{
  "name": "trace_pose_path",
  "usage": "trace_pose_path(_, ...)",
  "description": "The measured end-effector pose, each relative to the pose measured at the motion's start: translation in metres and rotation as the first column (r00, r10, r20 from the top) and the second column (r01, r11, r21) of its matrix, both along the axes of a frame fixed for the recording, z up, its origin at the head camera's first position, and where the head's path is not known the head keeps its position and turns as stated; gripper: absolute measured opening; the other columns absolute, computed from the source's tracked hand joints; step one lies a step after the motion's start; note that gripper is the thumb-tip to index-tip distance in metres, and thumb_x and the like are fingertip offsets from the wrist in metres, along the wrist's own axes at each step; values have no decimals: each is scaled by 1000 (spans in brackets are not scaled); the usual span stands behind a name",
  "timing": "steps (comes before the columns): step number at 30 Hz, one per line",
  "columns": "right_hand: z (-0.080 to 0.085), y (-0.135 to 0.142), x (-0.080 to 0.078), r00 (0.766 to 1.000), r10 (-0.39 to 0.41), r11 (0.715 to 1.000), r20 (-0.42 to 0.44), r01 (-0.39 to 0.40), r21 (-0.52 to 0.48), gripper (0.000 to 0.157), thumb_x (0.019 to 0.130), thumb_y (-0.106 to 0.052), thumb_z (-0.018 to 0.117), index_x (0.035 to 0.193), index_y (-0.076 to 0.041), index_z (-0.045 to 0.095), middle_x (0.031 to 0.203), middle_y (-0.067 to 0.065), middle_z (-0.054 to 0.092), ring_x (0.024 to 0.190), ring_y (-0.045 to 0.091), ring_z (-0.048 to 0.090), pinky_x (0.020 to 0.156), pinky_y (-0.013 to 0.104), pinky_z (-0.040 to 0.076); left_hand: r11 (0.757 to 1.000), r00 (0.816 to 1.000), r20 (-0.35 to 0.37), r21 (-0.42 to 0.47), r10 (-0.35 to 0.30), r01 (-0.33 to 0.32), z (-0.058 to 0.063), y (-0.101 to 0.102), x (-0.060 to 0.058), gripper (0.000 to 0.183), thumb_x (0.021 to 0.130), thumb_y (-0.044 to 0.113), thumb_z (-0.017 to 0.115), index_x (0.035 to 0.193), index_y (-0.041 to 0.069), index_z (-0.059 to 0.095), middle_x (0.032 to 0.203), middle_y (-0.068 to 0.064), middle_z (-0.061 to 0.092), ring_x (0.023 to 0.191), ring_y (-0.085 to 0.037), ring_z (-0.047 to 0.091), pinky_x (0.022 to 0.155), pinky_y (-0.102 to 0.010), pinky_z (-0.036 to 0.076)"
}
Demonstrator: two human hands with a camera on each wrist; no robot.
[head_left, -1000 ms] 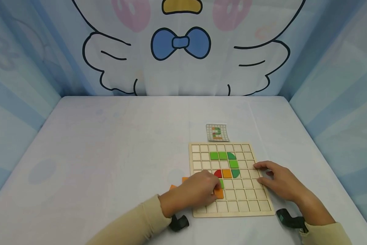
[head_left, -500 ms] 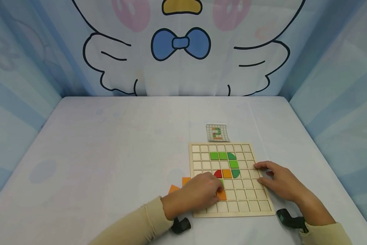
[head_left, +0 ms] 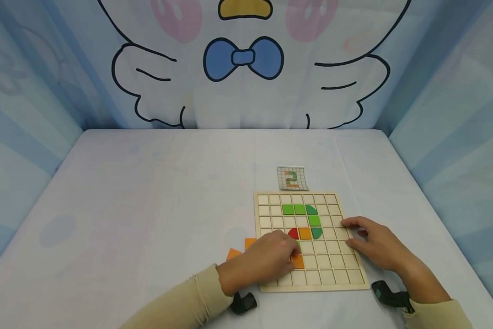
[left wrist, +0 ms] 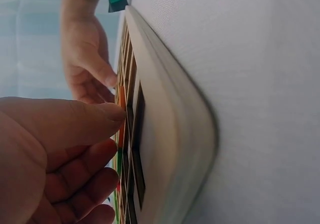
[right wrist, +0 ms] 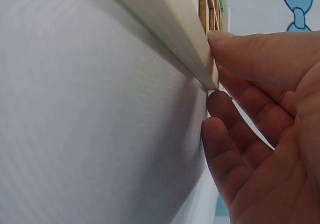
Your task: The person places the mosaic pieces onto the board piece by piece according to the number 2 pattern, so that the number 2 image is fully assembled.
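My left hand [head_left: 267, 258] reaches over the near part of the wooden grid board [head_left: 333, 276], thumb and forefinger at the left side of an orange square tile [head_left: 297, 262]. In the left wrist view the thumb [left wrist: 75, 121] overlaps that tile's edge. The tile lies in a grid cell. A green tile above it is mostly hidden by the fingers. Farther up sit green squares [head_left: 287, 209], dark green rounded tiles [head_left: 316, 233], a red rounded tile [head_left: 293, 233] and another orange square [head_left: 305, 233]. My right hand [head_left: 376, 242] rests on the board's right edge, thumb [right wrist: 260, 54] on the rim.
Two loose orange tiles [head_left: 233, 253] lie on the table left of the board, one partly behind the left wrist. Beyond the board is a small pattern card [head_left: 292, 178] with a coloured figure. Curtains with a cartoon print surround the white table [head_left: 156, 192].
The left hand has shifted slightly right and toward the near side with the orange tile, then stays almost still. The right hand has not moved.
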State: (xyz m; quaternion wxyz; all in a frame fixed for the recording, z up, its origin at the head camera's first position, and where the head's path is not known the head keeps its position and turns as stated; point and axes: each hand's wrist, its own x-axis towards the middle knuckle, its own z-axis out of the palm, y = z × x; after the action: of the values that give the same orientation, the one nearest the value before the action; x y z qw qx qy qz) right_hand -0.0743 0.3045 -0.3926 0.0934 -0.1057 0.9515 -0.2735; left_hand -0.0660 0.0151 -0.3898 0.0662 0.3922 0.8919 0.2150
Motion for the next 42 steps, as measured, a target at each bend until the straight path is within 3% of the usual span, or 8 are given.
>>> trace_pose_path(14,1,0,0,1000,3,1000,-5,-3,-1,39,91,-8,70,128,-1,60,127,17,62,113,36,59,95,54,45,997,991,110,-16,78,-77,5,-23,-8,27,88,16,78,113,9,72,104,5,69,101,-10,57,90,-22,46)
trace_pose_path(29,0,1,0,1000,14,1000,0,-14,-8,39,92,-8,70,128,0,60,128,19,61,115,38,58,95,54,45,983,975,136,30,177,-183,2,-63,-11,28,85,11,79,111,4,71,109,-4,68,105,-18,57,91,-31,48)
trace_pose_path(42,0,1,-1,1000,13,1000,-2,-13,-2,39,92,-9,70,129,0,60,128,18,61,113,38,59,94,54,46,979,972,120,8,202,-204,-4,-83,-15,28,85,10,79,111,3,70,106,-4,69,103,-21,58,91,-34,49)
